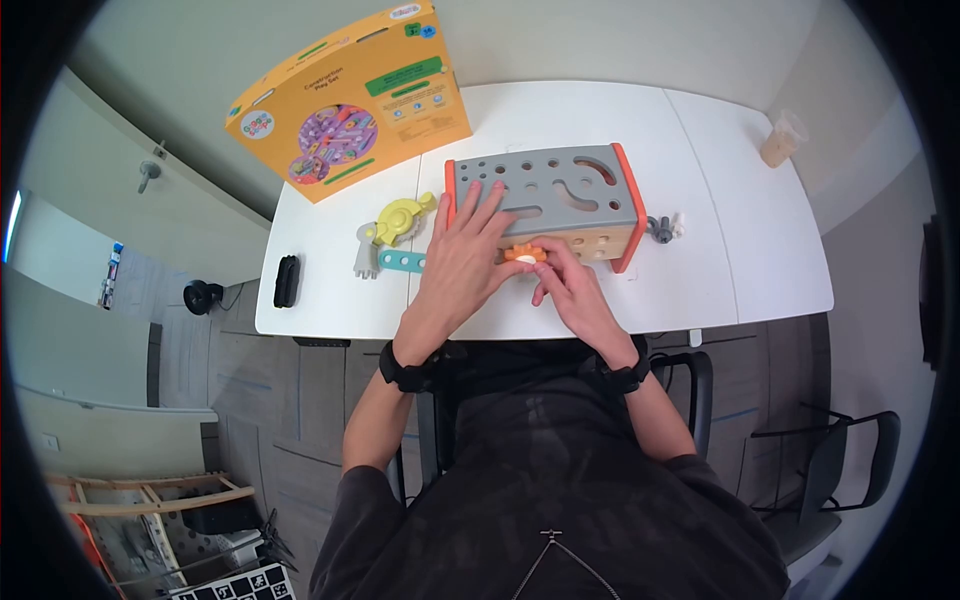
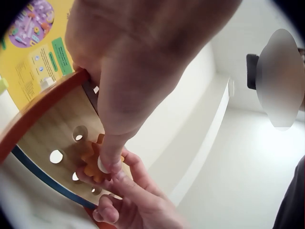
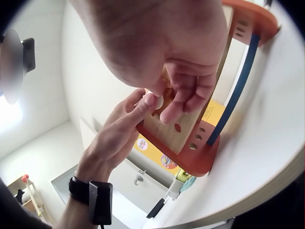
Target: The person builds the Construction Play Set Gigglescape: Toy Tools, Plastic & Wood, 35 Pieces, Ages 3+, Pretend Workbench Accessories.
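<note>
A toy workbench (image 1: 545,222) with a grey holed top, orange-red end panels and a wooden side stands on the white table. On its wooden side, facing the person, sits an orange toy gear (image 1: 525,250) with a white centre. My left hand (image 1: 452,265) spreads its fingers across the grey top, while its thumb presses the white centre. The right hand (image 1: 578,295) pinches the gear from the right with thumb and fingers. In the left wrist view the gear (image 2: 90,168) lies close against the holed wooden panel (image 2: 52,126). The hands partly hide it.
Left of the workbench lie a yellow toy saw (image 1: 398,218), a grey claw-ended toy piece (image 1: 365,255) and a teal holed strip (image 1: 400,261). A black object (image 1: 287,281) sits farther left. Behind stands a yellow box (image 1: 400,125). Grey bolts (image 1: 660,230) and a cup (image 1: 783,142) are rightward.
</note>
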`<state>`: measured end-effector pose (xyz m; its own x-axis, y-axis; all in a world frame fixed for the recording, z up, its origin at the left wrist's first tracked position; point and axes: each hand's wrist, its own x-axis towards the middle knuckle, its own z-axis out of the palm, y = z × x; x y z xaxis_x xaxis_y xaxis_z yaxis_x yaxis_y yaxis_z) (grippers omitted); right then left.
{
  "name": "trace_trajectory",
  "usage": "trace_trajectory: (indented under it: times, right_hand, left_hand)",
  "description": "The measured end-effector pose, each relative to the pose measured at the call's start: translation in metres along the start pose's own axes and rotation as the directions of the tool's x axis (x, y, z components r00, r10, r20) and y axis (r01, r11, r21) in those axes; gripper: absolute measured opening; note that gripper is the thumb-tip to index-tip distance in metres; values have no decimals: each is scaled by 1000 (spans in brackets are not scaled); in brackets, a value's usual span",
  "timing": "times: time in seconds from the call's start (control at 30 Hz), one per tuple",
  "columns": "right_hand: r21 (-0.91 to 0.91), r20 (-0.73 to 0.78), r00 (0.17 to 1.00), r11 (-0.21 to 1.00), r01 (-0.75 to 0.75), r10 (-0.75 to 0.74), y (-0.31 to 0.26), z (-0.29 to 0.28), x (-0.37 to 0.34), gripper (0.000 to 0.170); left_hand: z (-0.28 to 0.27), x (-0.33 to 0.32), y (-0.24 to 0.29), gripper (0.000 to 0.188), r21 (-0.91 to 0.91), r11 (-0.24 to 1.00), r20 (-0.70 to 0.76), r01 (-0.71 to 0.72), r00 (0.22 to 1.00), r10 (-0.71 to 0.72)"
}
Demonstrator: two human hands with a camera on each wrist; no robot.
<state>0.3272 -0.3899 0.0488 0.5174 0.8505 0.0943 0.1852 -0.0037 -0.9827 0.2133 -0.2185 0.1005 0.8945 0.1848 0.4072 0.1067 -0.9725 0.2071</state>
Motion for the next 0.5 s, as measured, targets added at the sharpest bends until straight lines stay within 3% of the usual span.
trace_trajectory:
  times: [0.2, 0.3, 0.4, 0.5]
  right_hand:
    - [6, 5, 1000, 1000, 22, -22, -1, -2, -1, 31]
    - [-102, 9, 1000, 995, 19, -19, -9, -8, -11, 30]
    - [-96, -97, 995, 995, -16, 7, -10, -22, -25, 28]
    - [-328, -333, 923, 942, 77, -191, 0, -41, -35, 29]
  left_hand:
    - [0, 0, 0, 63, 13, 1000, 0, -5, 1000, 5]
    - [-1, 0, 0, 63, 24, 1000, 11, -3, 1000, 3]
    - [-1, 0, 0, 62, 25, 1000, 18, -10, 1000, 10]
    - [-2, -1, 0, 60, 32, 999, 30, -17, 999, 16]
